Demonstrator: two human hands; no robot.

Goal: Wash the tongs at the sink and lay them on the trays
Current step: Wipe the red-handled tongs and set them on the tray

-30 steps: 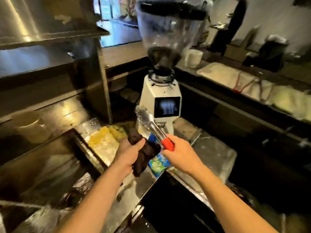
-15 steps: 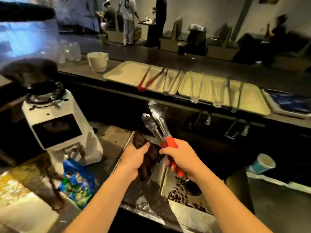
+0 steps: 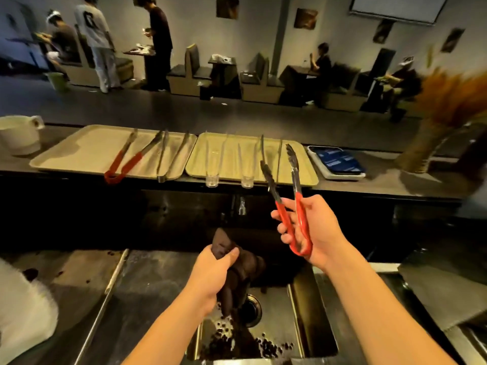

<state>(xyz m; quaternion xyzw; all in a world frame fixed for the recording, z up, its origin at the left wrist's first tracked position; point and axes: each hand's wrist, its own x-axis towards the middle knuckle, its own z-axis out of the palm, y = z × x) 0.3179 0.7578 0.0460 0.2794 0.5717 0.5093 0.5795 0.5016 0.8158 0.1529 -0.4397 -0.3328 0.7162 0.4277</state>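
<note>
The right hand (image 3: 313,233) has its grip clamped on the red-handled tongs (image 3: 290,204), fingers curled round both red handle arms near the looped end. The tongs stand nearly upright in the air, their dark metal tips spread apart and pointing up toward the near edge of the right tray (image 3: 303,177), above the sink (image 3: 316,325) and touching nothing else.

The left hand (image 3: 213,275) grips a dark brown cloth (image 3: 247,267), bunched in the fist, with the loose part hanging down over the sink near the drain (image 3: 250,309). Dark beans or grounds (image 3: 266,346) lie scattered on the sink floor; which they are cannot be told.

Behind the sink a raised dark counter (image 3: 395,183) carries two beige trays side by side, just touching or nearly so. The left tray (image 3: 66,156) holds another pair of red-handled tongs (image 3: 123,164), its loop hanging over the near rim, and beside it all-metal tongs (image 3: 168,156). The right tray holds two clear plastic tongs (image 3: 213,164), their ends jutting past the near rim, and a thin metal pair (image 3: 271,151) partly hidden behind the held tongs.

A white cup (image 3: 19,138) stands left of the trays. A phone (image 3: 337,162) lies on a small white tray right of them, and a bunch of dried grass in a woven vase (image 3: 427,143) stands farther right. Across the room, people sit and stand by booth seats (image 3: 261,88).
</note>
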